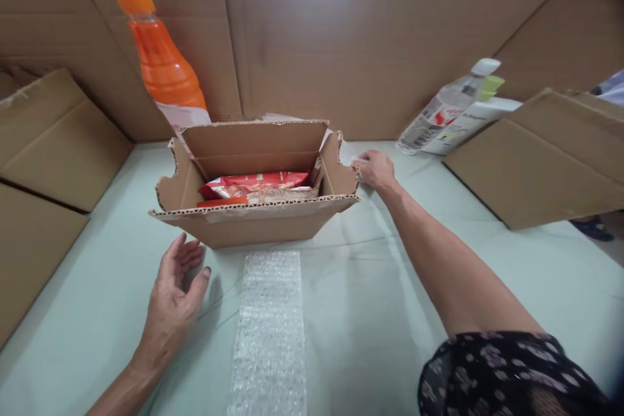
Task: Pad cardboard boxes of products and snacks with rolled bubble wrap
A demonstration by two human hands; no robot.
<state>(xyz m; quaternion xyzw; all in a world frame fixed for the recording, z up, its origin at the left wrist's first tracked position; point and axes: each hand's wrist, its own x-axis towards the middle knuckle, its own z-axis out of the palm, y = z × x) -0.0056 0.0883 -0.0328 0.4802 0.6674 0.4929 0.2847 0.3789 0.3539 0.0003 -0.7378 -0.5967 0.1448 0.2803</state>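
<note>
In the head view, an open cardboard box (pixel 263 229) stands on the counter (pixel 370 312), with snack packets (pixel 280 179) inside. The left hand (pixel 176 292) is loosely open, holding nothing, near the box's front left corner. The right hand (pixel 376 169) curls its fingers by a whitish sheet (pixel 346 153) beside the box; whether it grips this, I cannot tell. Bubble wrap (pixel 270 331) lies in front.

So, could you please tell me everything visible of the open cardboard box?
The cardboard box looks brown and corrugated, with raw edges, flaps raised, and curved cutouts in its side flaps. It stands upright, open at the top, on the pale green surface, with packets inside, one red. The left hand is beside its near left corner; whether the right hand touches its right flap is unclear.
</note>
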